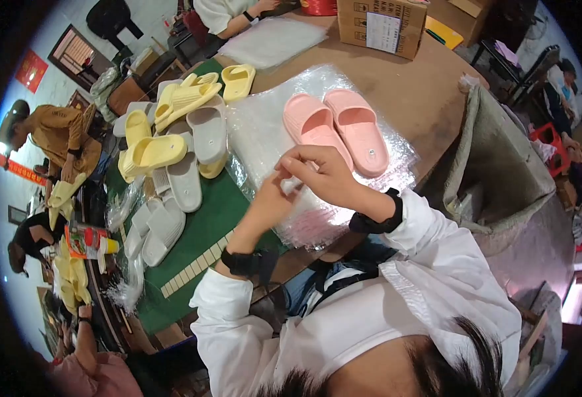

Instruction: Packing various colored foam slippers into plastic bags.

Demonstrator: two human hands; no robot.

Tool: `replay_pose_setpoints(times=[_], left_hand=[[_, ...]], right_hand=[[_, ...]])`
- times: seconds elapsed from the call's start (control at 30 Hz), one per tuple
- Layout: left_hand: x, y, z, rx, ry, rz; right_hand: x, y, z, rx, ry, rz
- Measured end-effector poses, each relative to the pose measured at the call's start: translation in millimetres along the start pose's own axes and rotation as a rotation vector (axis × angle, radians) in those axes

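- Pink slippers: one pair, side by side, soles down, lying on a stack of clear plastic bags on the brown worktop.
- Left grip: bare hand, fingers partly curled, raised before the pair's near end; contents, if any, hidden.
- Right grip: bare hand, fingers bent, tips meeting or overlapping the left; overlaps the near end of one pink slipper in view — contact with it, and whether anything thin is pinched, cannot be told.
- Yellow slippers and grey slippers: loose mixed heap, left of the bags, mostly over a green mat.
- Further clear sheets: flat pile at the far side, near a cardboard box.
- Condition, done: pink pair matched, aligned and set out on the plastic.
- Condition, outstanding by judgement: pink pair appears unwrapped — no bag visibly encloses it; heaped yellow and grey stock looks unsorted, largely without wrapping.
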State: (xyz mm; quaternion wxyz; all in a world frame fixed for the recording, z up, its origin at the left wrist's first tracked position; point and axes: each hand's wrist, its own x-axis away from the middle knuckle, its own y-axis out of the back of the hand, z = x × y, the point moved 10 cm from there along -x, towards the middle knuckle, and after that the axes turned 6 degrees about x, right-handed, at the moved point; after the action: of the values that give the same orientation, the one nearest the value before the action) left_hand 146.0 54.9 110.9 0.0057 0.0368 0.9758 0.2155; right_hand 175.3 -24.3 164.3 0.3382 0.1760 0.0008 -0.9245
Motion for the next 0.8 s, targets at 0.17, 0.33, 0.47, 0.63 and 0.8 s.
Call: replay_pose_setpoints(times=[0.17,0.33,0.47,0.63,0.8], left_hand=[[24,-110,7,0.295,-0.027,0.447],[22,-131,-13,0.153,0.176,0.531],[15,-113,-21,-0.003,-0.219,0.238],[9,-82,-14,-0.595,-0.367,-0.053],[19,-106,24,-0.795,-0.364,0.088]], right_hand=[[-1,-6,8,0.061,0.108,-0.046],[11,5,25,0.410,0.446,-0.170],[11,31,-9,0.864,0.297,-0.255],[-2,101,-124,0.923,-0.287,-0.071],[-30,76,-130,1.104,-0.333,0.090]])
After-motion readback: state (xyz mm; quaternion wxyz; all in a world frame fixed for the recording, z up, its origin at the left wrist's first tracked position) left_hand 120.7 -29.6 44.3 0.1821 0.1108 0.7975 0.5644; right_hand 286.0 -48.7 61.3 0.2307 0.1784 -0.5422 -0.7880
